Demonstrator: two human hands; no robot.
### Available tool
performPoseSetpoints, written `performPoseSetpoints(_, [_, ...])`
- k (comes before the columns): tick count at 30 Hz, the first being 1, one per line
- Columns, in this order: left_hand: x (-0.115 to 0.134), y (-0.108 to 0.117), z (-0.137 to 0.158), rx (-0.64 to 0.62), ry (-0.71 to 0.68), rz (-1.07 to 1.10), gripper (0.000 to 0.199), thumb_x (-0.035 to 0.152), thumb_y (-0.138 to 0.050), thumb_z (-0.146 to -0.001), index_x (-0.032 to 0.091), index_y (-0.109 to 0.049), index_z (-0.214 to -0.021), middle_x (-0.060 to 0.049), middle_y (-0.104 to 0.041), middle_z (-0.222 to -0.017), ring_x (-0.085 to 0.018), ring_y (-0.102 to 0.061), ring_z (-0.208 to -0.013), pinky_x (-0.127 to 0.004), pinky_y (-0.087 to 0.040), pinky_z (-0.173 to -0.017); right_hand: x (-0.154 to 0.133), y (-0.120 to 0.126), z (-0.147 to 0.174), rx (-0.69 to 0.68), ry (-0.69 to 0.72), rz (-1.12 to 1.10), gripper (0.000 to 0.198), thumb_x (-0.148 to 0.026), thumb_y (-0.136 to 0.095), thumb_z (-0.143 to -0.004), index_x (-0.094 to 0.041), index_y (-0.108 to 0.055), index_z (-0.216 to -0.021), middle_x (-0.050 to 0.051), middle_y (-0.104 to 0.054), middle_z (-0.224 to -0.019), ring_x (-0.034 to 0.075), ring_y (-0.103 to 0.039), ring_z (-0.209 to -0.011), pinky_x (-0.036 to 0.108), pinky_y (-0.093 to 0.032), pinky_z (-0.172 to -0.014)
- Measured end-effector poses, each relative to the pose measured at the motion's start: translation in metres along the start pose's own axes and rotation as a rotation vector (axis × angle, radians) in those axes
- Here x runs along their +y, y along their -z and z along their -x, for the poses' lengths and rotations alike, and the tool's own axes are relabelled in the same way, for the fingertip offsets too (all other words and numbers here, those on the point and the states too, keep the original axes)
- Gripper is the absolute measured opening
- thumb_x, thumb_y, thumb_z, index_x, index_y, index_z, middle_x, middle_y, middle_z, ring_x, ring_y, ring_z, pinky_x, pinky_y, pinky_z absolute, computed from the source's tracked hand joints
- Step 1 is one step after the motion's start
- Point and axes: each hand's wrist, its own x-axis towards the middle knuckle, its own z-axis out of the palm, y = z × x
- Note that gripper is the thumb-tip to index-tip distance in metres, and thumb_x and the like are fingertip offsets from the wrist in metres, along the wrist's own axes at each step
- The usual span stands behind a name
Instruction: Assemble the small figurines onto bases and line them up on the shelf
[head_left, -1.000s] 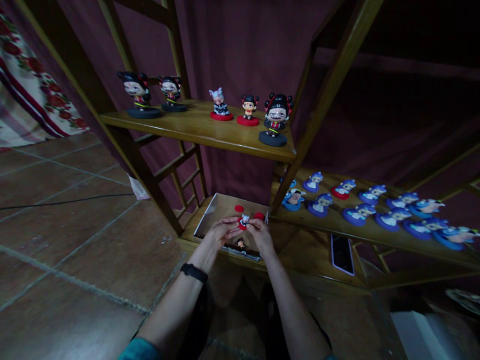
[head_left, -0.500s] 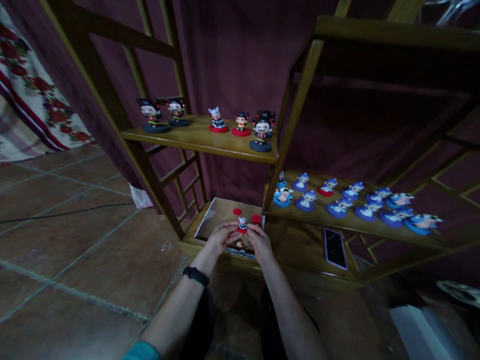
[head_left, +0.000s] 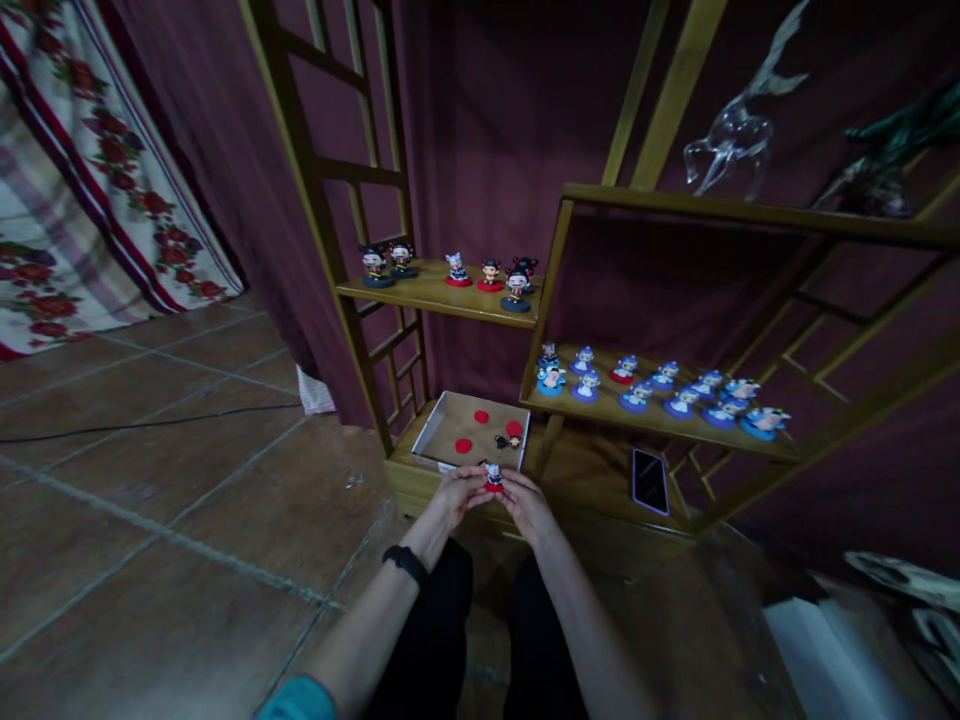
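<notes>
Between my two hands is a small figurine (head_left: 493,474) with a pale head, a dark-and-white body and a red round base. My left hand (head_left: 459,495) pinches it from the left, and my right hand (head_left: 526,502) from the right. It is upright, just in front of a shallow white-edged box (head_left: 427,440). In the box lie several red discs (head_left: 463,446) and a small dark-haired figurine (head_left: 514,441) on its side. A similar pale-headed figurine (head_left: 456,268) on a red base stands on the upper left shelf (head_left: 442,298).
Black-haired figurines (head_left: 373,264) share the upper left shelf. Several blue and purple figurines (head_left: 637,396) line the right shelf (head_left: 570,408). Below lies a phone (head_left: 649,481). A clear glass deer (head_left: 731,135) stands on the top shelf. A cable (head_left: 187,420) crosses the tiled floor.
My hands have drawn back toward me with the figurine, from above the box to in front of it. More of the box's inside shows. The camera view has shifted.
</notes>
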Motion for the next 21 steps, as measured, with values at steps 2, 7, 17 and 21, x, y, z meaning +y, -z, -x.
performPoseSetpoints(2, [-0.007,-0.002,0.006,-0.001,-0.009,0.003,0.014,0.006,-0.063,-0.066,0.009,-0.061,-0.080,-0.010,-0.068,-0.072,-0.016,-0.065,-0.063,-0.027,-0.054,-0.061,0.002,0.004,0.006,0.013,0.014,0.007,0.026,-0.023,-0.072,-0.054,-0.017,-0.065,-0.078,0.005,-0.069,-0.081,0.016,-0.064,-0.075,0.029,-0.049,-0.071])
performPoseSetpoints(7, [-0.018,-0.005,0.018,0.064,-0.039,0.014,0.015,0.007,-0.066,-0.065,0.010,-0.059,-0.077,-0.007,-0.067,-0.069,-0.016,-0.065,-0.061,-0.026,-0.054,-0.060,0.005,0.008,0.017,-0.008,0.073,0.026,0.028,-0.024,-0.073,-0.052,-0.016,-0.066,-0.077,0.006,-0.069,-0.080,0.018,-0.064,-0.073,0.032,-0.049,-0.070])
performPoseSetpoints(17, [-0.038,0.004,0.031,-0.119,-0.152,0.053,0.033,0.009,-0.070,-0.062,0.011,-0.060,-0.093,-0.009,-0.067,-0.086,-0.016,-0.063,-0.079,-0.028,-0.049,-0.078,0.011,0.021,0.025,-0.113,0.016,-0.032,0.029,-0.018,-0.071,-0.055,-0.017,-0.067,-0.084,0.006,-0.069,-0.088,0.018,-0.063,-0.086,0.033,-0.045,-0.085])
performPoseSetpoints(21, [-0.040,0.002,0.032,-0.107,-0.213,-0.027,0.038,0.012,-0.073,-0.057,0.011,-0.060,-0.093,-0.007,-0.067,-0.081,-0.014,-0.063,-0.073,-0.026,-0.048,-0.074,0.015,0.021,0.026,-0.083,0.030,-0.047,0.031,-0.018,-0.071,-0.055,-0.017,-0.067,-0.086,0.006,-0.069,-0.090,0.019,-0.063,-0.088,0.035,-0.045,-0.085])
